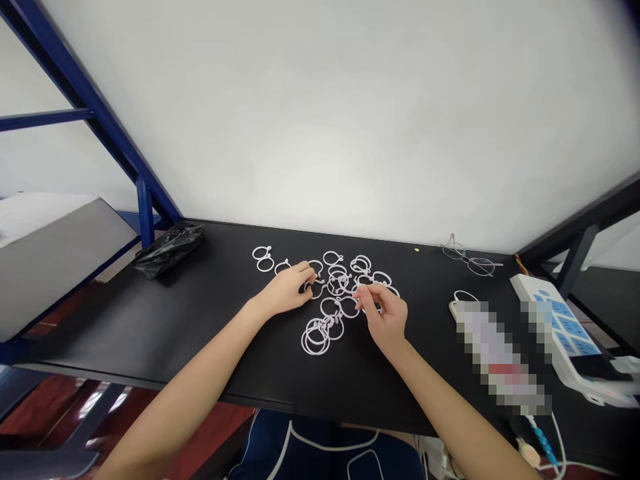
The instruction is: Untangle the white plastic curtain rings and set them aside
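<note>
Many white rings [337,281], each with a small clasp, lie loose and overlapping on the black table [225,333]. My left hand [287,290] is at the left side of the pile, its thumb and fingers curled onto the edge of one white ring [314,289]. On the right of the pile, my right hand [387,315] has its thumb and fingertips closed together over the rings. What those fingertips hold is too small to make out. Two rings [265,264] lie apart, farther left, and a nested cluster [315,336] sits nearer to me.
A black plastic bag [170,251] lies at the left by a blue metal frame [100,110]. Eyeglasses [470,259] rest at the back right. Closer on the right are a blurred-out phone-like object [500,360], a white power strip [560,327] and cables [559,433]. A white wall rises behind.
</note>
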Available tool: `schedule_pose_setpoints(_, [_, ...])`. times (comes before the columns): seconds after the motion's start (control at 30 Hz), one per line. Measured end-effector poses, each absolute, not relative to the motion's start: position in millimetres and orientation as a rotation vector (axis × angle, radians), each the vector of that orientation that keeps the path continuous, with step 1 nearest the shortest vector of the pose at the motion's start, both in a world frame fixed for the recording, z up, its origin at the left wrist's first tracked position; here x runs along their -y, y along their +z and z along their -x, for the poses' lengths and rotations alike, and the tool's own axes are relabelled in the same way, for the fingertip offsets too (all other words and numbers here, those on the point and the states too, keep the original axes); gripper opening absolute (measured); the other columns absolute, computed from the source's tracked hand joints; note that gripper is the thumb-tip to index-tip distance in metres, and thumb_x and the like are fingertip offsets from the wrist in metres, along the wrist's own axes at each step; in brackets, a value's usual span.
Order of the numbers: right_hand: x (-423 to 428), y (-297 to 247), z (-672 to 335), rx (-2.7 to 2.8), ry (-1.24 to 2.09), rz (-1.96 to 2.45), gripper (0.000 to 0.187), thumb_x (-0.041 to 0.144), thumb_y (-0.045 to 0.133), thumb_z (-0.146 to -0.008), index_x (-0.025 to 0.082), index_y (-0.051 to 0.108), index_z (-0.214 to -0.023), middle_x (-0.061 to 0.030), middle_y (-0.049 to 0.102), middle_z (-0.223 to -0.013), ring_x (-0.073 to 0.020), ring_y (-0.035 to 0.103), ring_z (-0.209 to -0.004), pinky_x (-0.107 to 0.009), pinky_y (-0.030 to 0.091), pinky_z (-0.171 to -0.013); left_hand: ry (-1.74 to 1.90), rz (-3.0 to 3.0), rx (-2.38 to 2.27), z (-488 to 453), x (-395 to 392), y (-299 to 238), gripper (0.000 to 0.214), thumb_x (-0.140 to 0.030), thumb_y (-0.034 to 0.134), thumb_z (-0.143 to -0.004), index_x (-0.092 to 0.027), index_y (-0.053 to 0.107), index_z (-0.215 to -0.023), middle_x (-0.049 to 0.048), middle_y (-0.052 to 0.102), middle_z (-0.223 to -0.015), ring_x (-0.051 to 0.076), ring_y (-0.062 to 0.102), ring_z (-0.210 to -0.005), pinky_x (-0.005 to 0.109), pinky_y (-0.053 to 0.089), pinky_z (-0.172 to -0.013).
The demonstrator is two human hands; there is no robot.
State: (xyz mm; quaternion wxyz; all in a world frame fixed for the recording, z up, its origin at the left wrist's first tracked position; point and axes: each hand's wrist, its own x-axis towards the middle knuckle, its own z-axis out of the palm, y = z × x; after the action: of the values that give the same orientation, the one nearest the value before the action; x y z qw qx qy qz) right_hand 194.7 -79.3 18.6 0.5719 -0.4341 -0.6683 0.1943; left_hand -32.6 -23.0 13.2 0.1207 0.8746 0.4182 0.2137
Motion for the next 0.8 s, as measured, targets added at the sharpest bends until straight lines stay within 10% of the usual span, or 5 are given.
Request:
schedule_pose_setpoints(0.57, [78.7, 16.9, -192.7, 1.58, 0.369, 0.997, 0.019, 0.024, 0.056, -0.092, 0.019, 0.063, -0.075, -0.0011, 0.067, -0.066, -0.012, 0.06, -0.049, -0.027, 0.051, -0.051, 0.518, -2.528, -1.395, 35.9, 18.4, 11.8, 0.016, -0.023, 0.04, -0.097, -0.017, 0.054, -0.094, 0.0062, 0.064, -0.091, 0.019, 0.063, -0.076, 0.03, 0.047, -0.069])
schedule_pose_setpoints(0.8, [81.2, 21.9, -185.3, 1.737, 0.441, 0.922, 0.029, 0.025, 0.064, -0.086, 0.021, 0.063, -0.115, -0.0035, 0.071, -0.085, -0.0142, 0.066, -0.064, -0.027, 0.056, -0.056, 0.791, -2.326, -1.052, 21.6, 37.3, 32.2, 0.015, -0.029, 0.045, -0.098, -0.018, 0.054, -0.094, 0.0003, 0.06, -0.079, 0.013, 0.055, -0.066, 0.025, 0.044, -0.062])
